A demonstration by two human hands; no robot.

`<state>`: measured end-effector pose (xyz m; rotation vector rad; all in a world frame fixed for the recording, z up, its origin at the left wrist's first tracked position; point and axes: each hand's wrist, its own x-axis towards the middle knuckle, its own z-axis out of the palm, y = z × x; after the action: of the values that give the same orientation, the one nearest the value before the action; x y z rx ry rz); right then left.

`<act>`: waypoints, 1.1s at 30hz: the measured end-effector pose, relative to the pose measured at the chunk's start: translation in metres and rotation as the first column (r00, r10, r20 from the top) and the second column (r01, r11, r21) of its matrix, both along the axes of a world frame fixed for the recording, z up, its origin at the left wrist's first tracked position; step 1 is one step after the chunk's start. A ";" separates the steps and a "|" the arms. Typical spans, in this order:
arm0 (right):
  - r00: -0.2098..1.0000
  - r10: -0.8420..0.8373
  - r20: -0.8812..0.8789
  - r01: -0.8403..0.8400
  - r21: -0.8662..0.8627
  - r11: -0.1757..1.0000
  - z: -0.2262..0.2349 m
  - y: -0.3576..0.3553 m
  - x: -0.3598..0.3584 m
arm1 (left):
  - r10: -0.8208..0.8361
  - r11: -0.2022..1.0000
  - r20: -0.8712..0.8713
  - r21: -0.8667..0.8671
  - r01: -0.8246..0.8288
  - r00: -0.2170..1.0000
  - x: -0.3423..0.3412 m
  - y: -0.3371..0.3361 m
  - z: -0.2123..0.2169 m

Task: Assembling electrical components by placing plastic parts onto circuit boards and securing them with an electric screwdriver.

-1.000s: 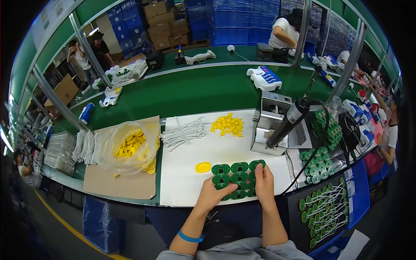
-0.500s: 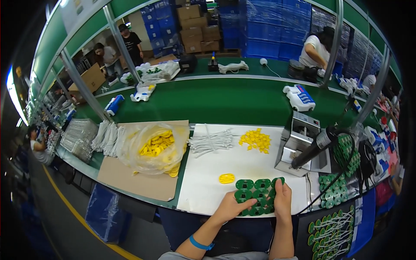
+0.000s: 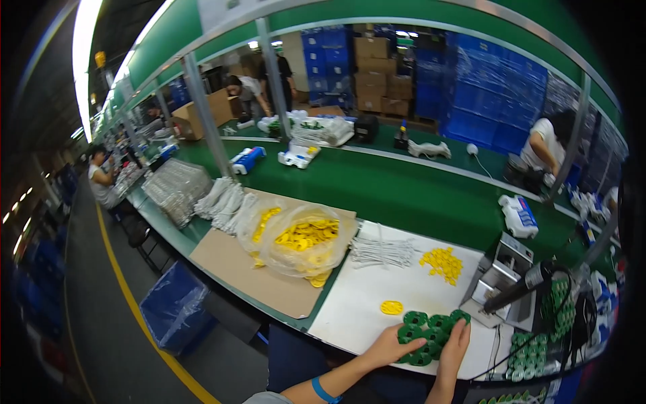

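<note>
Between my two hands is a panel of round green circuit boards [image 3: 436,330], tilted above the near edge of the white work surface. My left hand [image 3: 389,347] grips its left side with the thumb across the front. My right hand [image 3: 455,349] holds the right edge, its other fingers partly hidden behind the panel. Just beyond the panel lies a single yellow oval plastic piece [image 3: 391,308]. A pile of small yellow parts [image 3: 442,264] and a bundle of white cables [image 3: 381,252] lie farther back on the white sheet [image 3: 343,308].
Left on cardboard [image 3: 269,285] sits a clear bag of yellow parts [image 3: 309,237]. At right stand a metal fixture [image 3: 505,264] and a black cylindrical tool [image 3: 518,289] with a cable; more green boards [image 3: 528,357] lie beside them. A green conveyor [image 3: 397,180] runs behind. Co-workers stand beyond.
My view has swung left and tilted, so the bench things appear farther right and lower. Both hands still hold the circuit board panel.
</note>
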<state>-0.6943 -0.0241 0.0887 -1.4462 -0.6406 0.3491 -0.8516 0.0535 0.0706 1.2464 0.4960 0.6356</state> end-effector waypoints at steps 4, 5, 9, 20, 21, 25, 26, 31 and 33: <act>0.988 0.043 0.147 -0.031 -0.079 0.996 0.006 -0.006 -0.043 | 0.084 0.989 0.083 0.115 -0.094 0.993 -0.022 -0.013 0.011; 0.985 0.042 0.170 -0.027 -0.087 0.996 -0.001 -0.009 -0.042 | 0.106 0.984 0.107 0.135 -0.120 0.989 -0.026 -0.016 0.009; 0.989 0.021 0.146 -0.010 -0.075 0.997 -0.009 -0.003 -0.054 | 0.072 0.997 0.127 0.023 -0.076 0.989 -0.047 -0.015 0.004; 0.994 0.112 -0.004 -0.111 -0.209 0.972 -0.007 -0.023 -0.091 | 0.016 1.000 0.217 0.004 -0.017 0.976 -0.084 -0.028 0.006; 0.984 0.083 -0.160 -0.122 -0.252 0.960 0.005 -0.022 -0.098 | 0.027 1.000 0.214 0.003 -0.028 0.976 -0.087 -0.029 0.010; 0.974 0.080 -0.211 -0.144 -0.309 0.940 0.008 -0.018 -0.114 | -0.053 0.972 0.300 -0.203 0.118 0.952 -0.094 -0.031 0.024; 0.963 0.057 -0.265 -0.133 -0.276 0.952 0.007 -0.020 -0.109 | -0.040 0.962 0.314 -0.246 0.122 0.949 -0.091 -0.027 0.016; 0.898 0.082 -0.433 -0.107 -0.035 0.994 0.032 -0.036 -0.080 | 0.051 0.994 0.100 0.093 -0.060 0.994 -0.071 -0.017 0.009; 0.900 -0.201 -0.387 0.192 -0.062 0.979 0.023 -0.021 -0.054 | 0.061 0.973 -0.017 0.222 -0.056 0.998 -0.054 -0.001 -0.004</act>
<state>-0.7484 -0.0456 0.1120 -1.3960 -0.1639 0.4720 -0.9058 0.0522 0.0662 1.4556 0.4921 0.7421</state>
